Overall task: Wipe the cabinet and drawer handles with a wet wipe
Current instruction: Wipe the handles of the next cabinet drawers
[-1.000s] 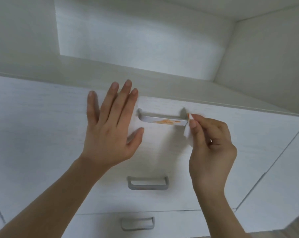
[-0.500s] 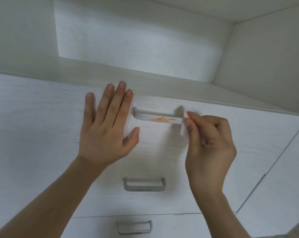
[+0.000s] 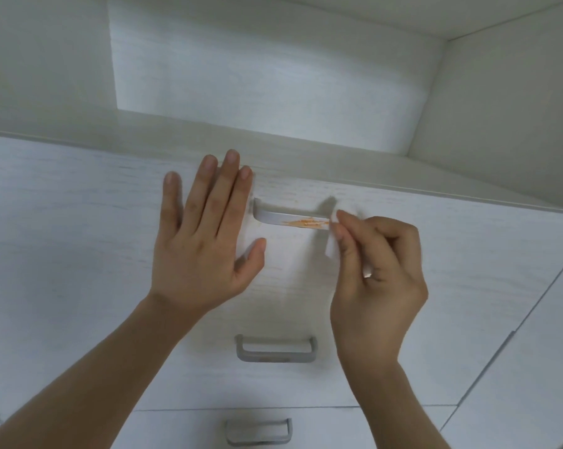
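Orange smear [image 3: 306,222] on grey handle [image 3: 273,218]; white wipe [image 3: 332,247].

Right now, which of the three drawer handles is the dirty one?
The top handle, next to the wet wipe: an orange smear streaks its right half. The middle handle and bottom handle look plain grey.

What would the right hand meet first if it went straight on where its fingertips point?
Probably the orange smear on the top drawer handle, just beyond the wet wipe that the right hand pinches.
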Tool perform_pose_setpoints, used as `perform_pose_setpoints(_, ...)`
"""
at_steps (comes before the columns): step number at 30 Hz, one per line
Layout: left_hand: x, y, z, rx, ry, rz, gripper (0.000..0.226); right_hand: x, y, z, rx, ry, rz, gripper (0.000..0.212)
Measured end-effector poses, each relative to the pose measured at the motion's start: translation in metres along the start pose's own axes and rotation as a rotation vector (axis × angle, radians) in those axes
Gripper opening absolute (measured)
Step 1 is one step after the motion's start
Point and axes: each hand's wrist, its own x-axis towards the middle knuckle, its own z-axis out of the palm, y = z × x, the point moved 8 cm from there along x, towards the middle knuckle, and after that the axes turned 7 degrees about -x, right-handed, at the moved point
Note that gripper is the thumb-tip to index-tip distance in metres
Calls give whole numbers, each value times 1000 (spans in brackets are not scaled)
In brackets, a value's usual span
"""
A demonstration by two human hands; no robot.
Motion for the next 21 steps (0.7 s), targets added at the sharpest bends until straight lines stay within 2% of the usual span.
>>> perform_pose_setpoints(2, 0, 0, 0, -7, 0, 0, 70, 1, 2, -4, 5, -2, 17, 15)
perform_pose_setpoints(6, -1, 1, 0, -2, 2, 0, 70, 7, 21, -15, 140, 82, 227, 16)
perform_pose_setpoints(10, 0, 1, 0, -5, 9, -1, 70, 4, 11, -1, 130, -44, 153, 18)
perform_pose_setpoints(14, 0, 1, 0, -4, 14, 5, 70, 2, 23, -4, 121, 2, 209, 16)
perform_pose_setpoints(17, 0, 2, 0, 1, 17, 9, 70, -3, 20, -11, 78, 16, 155, 19)
perform_pose_setpoints(21, 0, 2, -1, -5, 22, 7, 70, -8, 28, -21, 179, 95, 296, 20)
